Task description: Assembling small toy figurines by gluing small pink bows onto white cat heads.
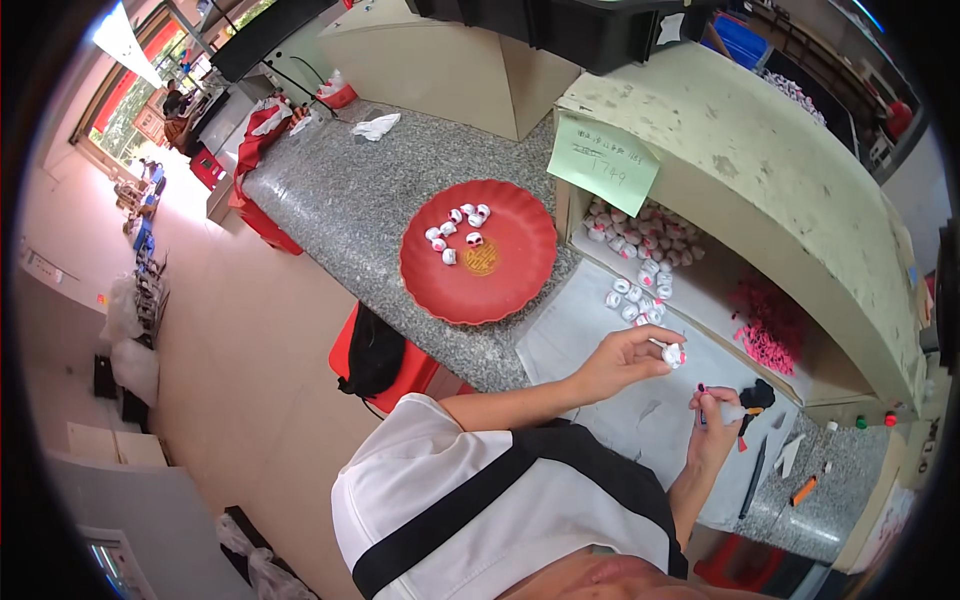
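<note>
My left hand (622, 362) pinches a small white moulded piece (674, 356) with a pink patch between thumb and fingers, above the pale work sheet (555, 335). Just to its right, my right hand (708, 430) is closed around a small translucent squeeze bottle (732, 412). A tiny dark pink bit (702, 388) shows at that hand's fingertips; how it is held is unclear. Beyond the hands, several similar white pieces (640, 300) lie on the sheet. More of them (655, 235) fill the shelf opening, beside a heap of small bright pink parts (768, 335).
On the granite counter (340, 190), a red scalloped plate (480, 305) holds several white pieces. A cream curved shelf (740, 150) with a green note (603, 165) arches over the far side. Right of my hands lie a black cloth (762, 393), a dark slim tool (753, 480) and an orange cutter (803, 490).
</note>
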A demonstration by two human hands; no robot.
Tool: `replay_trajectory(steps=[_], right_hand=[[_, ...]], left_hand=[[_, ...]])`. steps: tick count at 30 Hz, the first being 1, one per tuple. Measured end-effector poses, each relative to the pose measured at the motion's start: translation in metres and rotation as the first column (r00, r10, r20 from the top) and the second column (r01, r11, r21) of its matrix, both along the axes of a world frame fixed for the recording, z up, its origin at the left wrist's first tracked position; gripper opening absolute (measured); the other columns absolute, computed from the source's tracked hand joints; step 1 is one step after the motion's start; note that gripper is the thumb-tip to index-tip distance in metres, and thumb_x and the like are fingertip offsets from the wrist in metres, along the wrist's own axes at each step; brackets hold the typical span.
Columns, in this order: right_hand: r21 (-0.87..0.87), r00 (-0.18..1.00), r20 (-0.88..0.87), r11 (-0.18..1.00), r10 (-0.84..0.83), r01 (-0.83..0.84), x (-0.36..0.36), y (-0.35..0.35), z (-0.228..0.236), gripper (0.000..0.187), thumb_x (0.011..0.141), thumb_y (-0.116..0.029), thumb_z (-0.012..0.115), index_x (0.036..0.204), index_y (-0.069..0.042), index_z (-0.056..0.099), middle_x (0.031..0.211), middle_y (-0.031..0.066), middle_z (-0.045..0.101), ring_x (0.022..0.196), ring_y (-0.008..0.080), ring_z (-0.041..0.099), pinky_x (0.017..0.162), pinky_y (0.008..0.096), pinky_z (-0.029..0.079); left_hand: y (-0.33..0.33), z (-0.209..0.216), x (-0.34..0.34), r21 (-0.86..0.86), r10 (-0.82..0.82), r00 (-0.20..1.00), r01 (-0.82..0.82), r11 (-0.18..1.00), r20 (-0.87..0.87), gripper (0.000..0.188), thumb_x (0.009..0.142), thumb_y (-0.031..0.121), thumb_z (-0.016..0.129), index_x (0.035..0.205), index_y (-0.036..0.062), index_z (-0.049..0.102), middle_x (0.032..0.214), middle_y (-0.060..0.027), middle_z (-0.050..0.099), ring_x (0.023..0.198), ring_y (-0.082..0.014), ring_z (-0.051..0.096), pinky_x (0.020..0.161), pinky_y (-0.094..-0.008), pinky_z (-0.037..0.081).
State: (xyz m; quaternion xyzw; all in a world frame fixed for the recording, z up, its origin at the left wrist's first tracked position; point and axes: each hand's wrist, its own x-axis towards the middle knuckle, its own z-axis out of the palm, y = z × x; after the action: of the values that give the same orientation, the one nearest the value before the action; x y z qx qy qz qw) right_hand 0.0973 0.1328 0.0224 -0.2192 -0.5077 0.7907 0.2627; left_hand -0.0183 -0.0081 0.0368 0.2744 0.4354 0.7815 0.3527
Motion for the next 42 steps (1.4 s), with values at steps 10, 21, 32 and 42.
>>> replay_trajectory(steps=[10, 21, 32, 42], right_hand=[[0.033, 0.993, -0.089, 0.997, 0.072, -0.069, 0.002, -0.009, 0.019, 0.011, 0.066, 0.005, 0.052, 0.074, 0.000, 0.047, 0.071, 0.0104, 0.050, 0.062, 0.0164, 0.048, 0.058, 0.0264, 0.039], [-0.006, 0.996, -0.084, 0.999, 0.031, -0.032, 0.006, -0.015, 0.023, 0.013, 0.062, 0.006, 0.057, 0.069, 0.001, 0.048, 0.067, 0.0099, 0.051, 0.060, 0.0151, 0.049, 0.058, 0.0244, 0.041], [0.042, 0.997, -0.033, 0.997, 0.071, -0.070, -0.002, -0.024, 0.035, 0.013, 0.064, 0.005, 0.056, 0.071, 0.000, 0.047, 0.072, 0.0089, 0.049, 0.065, 0.0127, 0.047, 0.060, 0.0217, 0.037], [0.049, 0.998, -0.021, 0.997, 0.059, -0.058, -0.006, -0.024, 0.025, 0.012, 0.067, 0.003, 0.056, 0.073, -0.002, 0.047, 0.074, 0.0067, 0.050, 0.068, 0.0109, 0.047, 0.064, 0.0212, 0.037]], left_hand=[[0.004, 0.003, 0.001, -0.001, 0.018, 0.993, -0.018, 1.000, -0.115, 0.034, 0.073, -0.003, 0.052, 0.106, -0.0009, 0.044, 0.098, -0.0065, 0.049, 0.088, -0.0115, 0.049, 0.078, -0.0239, 0.040], [0.008, -0.002, 0.005, -0.036, 0.016, 0.979, -0.024, 0.999, -0.202, 0.033, 0.072, -0.005, 0.052, 0.103, -0.0012, 0.046, 0.100, -0.0074, 0.049, 0.088, -0.0112, 0.049, 0.076, -0.0236, 0.040], [0.011, 0.004, 0.010, -0.057, 0.090, 0.916, -0.122, 0.991, -0.392, 0.031, 0.069, -0.009, 0.053, 0.099, -0.0027, 0.048, 0.099, -0.0119, 0.048, 0.091, -0.0171, 0.049, 0.077, -0.0265, 0.042], [0.015, 0.003, 0.011, -0.019, 0.114, 0.843, -0.145, 0.989, -0.526, 0.029, 0.068, -0.008, 0.054, 0.096, -0.0021, 0.050, 0.099, -0.0137, 0.049, 0.093, -0.0192, 0.049, 0.079, -0.0282, 0.040]])
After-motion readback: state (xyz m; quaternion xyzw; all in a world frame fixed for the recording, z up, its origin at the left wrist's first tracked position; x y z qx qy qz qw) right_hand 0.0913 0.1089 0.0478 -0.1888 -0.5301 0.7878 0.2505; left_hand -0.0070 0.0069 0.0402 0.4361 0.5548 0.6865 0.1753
